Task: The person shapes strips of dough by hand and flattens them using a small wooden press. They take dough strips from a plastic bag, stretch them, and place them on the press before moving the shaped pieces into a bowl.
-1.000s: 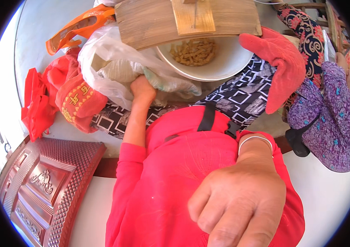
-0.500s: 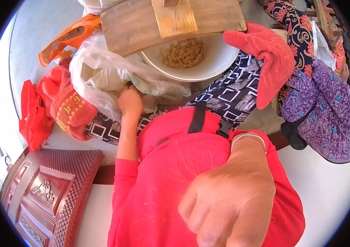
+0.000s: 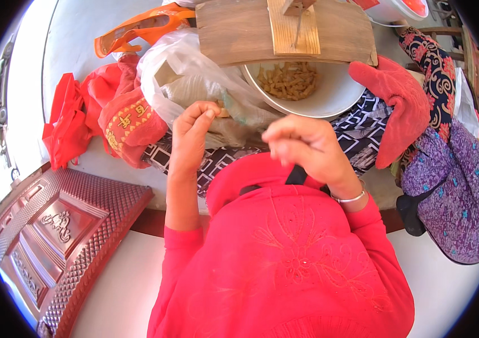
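My left hand (image 3: 191,132) is raised in front of the clear plastic bag (image 3: 172,50), thumb and forefinger pinched at the edge of a small tan piece (image 3: 223,111). To its right, my right hand (image 3: 310,147) hovers above my lap, bracelet at the wrist. Its fingers are loosely bent, a little blurred, with the thumb apart; nothing shows in them. Beyond the hands a white bowl (image 3: 338,93) holds several short brown pieces (image 3: 288,81). A wooden board (image 3: 231,31) with a paler block (image 3: 284,28) and an upright metal blade (image 3: 298,28) lies across the bowl's far side.
On the left are an orange bag (image 3: 149,31), a red bag (image 3: 67,124) and a red patterned cloth (image 3: 132,121). A red towel (image 3: 400,107) hangs beside the bowl. Near left stands a carved brown panel (image 3: 62,225). A person in purple patterned clothing (image 3: 448,186) sits at right.
My right hand has come down and forward from close to the camera, toward my left hand. My left hand has risen from the plastic bag. The view has shifted, so the bowl appears further right.
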`<state>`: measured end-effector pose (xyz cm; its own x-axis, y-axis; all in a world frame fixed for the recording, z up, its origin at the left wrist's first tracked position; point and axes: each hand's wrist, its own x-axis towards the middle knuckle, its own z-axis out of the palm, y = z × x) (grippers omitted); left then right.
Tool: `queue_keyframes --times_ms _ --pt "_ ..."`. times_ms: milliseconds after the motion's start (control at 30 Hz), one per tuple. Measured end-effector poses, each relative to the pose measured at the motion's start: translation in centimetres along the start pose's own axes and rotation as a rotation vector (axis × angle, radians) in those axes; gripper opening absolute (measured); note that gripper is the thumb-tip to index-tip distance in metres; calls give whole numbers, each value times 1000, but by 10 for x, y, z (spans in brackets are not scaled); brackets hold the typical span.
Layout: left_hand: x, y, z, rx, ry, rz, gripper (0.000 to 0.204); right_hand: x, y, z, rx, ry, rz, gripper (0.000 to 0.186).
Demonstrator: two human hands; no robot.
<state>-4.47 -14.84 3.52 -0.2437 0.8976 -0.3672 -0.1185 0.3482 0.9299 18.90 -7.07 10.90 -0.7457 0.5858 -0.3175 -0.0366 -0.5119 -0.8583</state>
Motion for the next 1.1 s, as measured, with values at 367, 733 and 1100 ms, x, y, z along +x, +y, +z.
queue_keyframes --times_ms 367,733,1100 --pt "41 -116 -4 1254 156 150 22 117 86 -130 -1528 96 409 19" --pt "87 -193 -13 1268 -92 -306 36 163 181 -232 -1479 351 148 50" --pt "46 -98 12 1075 205 -22 20 175 202 -237 -1560 497 213 50"
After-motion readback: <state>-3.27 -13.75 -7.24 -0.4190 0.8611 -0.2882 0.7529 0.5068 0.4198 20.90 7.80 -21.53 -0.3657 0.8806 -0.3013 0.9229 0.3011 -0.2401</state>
